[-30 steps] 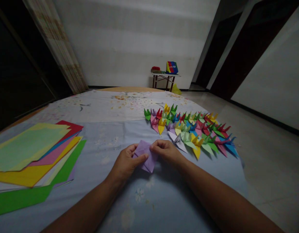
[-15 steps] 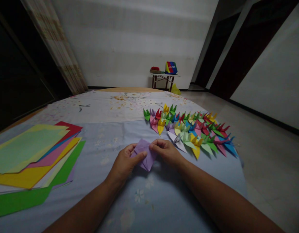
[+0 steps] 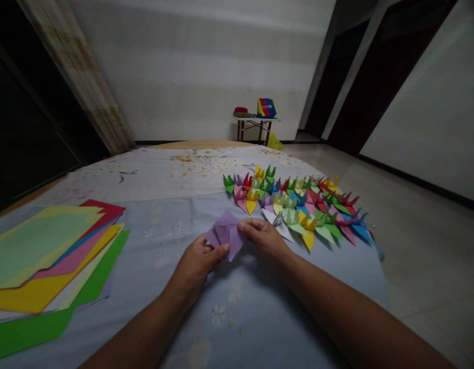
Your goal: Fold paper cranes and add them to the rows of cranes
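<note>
Head view: two bare forearms [image 3: 142,320] reach in from the near side of the desk [image 3: 200,144], over a pale blue cloth [image 3: 163,287] with faint flowers. Toward the left edge, partly out of view, sheets [image 3: 40,246] lie in a loose, fanned stack: green nearest, then white, yellow, pink, blue and red layers, with pale green and pale yellow on top.

Well in from both side edges, the left hand [image 3: 194,260] has its grip closed on a folded purple paper [image 3: 231,233], thumb laid over the lower front and fingers at its left side, partly hidden. The right hand [image 3: 263,238] pinches the paper's right side between thumb and forefinger. The paper is tilted, folded layers showing on its face; whether its lowest tip touches the cloth, I cannot tell.

Just beyond the right hand, folded cranes [image 3: 291,205] stand crowded together toward the desk's right edge, in green, red, yellow, pink, blue, purple and white. Past them, a white flowered cloth [image 3: 156,179] runs toward the far edge, where bare wood shows. Farther off, a stand [image 3: 256,120] before the wall [image 3: 194,66] bears a red item [image 3: 240,109] and a multicoloured box [image 3: 267,107]; a yellow bag [image 3: 274,142] sits beside it on the floor [image 3: 417,246].
</note>
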A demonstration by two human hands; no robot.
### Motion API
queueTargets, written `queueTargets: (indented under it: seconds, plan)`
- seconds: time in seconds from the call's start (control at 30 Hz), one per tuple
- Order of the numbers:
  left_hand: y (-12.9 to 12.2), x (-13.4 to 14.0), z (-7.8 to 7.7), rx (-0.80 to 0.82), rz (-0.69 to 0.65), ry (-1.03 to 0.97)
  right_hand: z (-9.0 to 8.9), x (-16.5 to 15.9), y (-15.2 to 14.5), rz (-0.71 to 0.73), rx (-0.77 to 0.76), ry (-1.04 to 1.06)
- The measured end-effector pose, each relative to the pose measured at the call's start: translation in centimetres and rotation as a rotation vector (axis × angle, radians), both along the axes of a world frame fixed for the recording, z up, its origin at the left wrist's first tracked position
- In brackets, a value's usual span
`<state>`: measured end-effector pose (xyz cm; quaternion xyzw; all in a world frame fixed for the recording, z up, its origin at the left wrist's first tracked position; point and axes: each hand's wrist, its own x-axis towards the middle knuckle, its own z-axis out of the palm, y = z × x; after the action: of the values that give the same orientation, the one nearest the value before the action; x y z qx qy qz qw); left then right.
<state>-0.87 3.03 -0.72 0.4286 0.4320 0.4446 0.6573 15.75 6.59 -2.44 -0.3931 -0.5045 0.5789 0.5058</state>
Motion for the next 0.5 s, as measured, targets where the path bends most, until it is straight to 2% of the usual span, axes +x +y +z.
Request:
queueTargets:
  seconds: [0.17, 0.5]
  plan:
    - [-0.27, 0.25, -0.02, -0.071, 0.036, 0.089, -0.01, 0.09, 0.03, 0.008, 0.011, 0.049]
    - [-0.4, 0.18, 0.13, -0.104, -0.043, -0.035, -0.11, 0.08, 0.16, 0.002, -0.016, 0.075]
